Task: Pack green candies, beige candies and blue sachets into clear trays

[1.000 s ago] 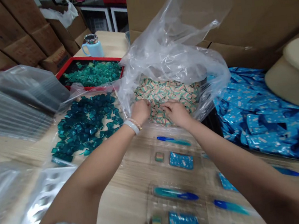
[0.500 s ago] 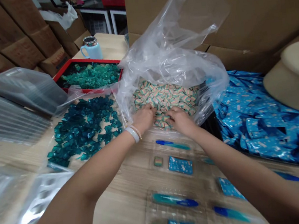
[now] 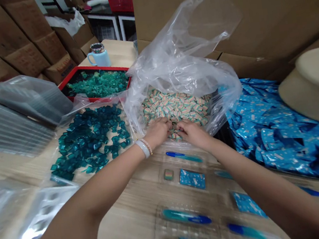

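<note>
At the mouth of the clear bag [image 3: 187, 65] — slumped open toward us, so both reach in — our left hand [image 3: 157, 132] and right hand [image 3: 193, 134] curl into the striped pieces [image 3: 175, 107]; whether either grips any, we cannot tell.

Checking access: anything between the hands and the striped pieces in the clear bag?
Nothing visible. Left hand and right hand both touch the near edge of the striped pieces through the clear bag's open mouth.

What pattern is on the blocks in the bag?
Pink, green, cream stripes on the small rectangular blocks; head view.
</note>
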A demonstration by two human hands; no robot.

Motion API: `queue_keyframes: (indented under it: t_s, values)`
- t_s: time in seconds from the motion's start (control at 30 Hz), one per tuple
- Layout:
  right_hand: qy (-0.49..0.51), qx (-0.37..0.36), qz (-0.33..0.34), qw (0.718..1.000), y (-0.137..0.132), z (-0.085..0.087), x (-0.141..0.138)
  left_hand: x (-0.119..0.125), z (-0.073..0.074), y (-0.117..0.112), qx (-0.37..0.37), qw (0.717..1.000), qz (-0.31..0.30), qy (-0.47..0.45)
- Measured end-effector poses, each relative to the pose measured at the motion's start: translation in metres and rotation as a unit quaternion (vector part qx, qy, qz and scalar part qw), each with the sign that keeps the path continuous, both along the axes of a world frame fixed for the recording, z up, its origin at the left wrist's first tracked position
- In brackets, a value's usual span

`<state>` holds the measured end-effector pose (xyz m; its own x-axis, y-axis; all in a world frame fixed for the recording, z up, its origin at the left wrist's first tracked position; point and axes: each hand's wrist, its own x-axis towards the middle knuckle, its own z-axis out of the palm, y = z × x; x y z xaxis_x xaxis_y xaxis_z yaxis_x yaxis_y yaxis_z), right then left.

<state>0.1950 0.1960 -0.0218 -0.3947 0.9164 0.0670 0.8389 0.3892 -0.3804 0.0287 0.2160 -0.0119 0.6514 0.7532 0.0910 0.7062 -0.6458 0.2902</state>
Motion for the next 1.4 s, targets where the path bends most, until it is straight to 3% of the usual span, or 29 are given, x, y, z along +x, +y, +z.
queue_keyframes:
  t_s: [0.33, 0.57, 0.8, 1.0, 1.27, 1.4]
  values:
    - [0.062, 0.011, -0.018, 0.998, -0.006, 0.0, 0.004, -0.002, -0.014, 0.009, -0.117, 0.984, -0.067, -0.114]
    - [0.079, 0.024, -0.003, 0.997, 0.0, -0.007, 0.002, 0.008, -0.013, 0.014, -0.115, 0.987, -0.001, -0.116]
    - [0.05, 0.018, -0.015, 0.998, -0.009, -0.01, 0.004, 0.004, -0.015, 0.012, -0.161, 0.974, -0.052, -0.149]
    - [0.057, 0.028, -0.03, 0.998, -0.016, 0.0, 0.003, 0.004, -0.014, 0.011, -0.14, 0.969, 0.051, -0.195]
    - [0.043, 0.038, -0.053, 0.997, -0.002, -0.008, -0.006, 0.005, -0.014, 0.01, -0.174, 0.968, -0.032, -0.181]
    - [0.067, 0.033, -0.065, 0.995, -0.005, -0.01, -0.005, 0.005, -0.013, 0.007, -0.143, 0.976, -0.037, -0.16]
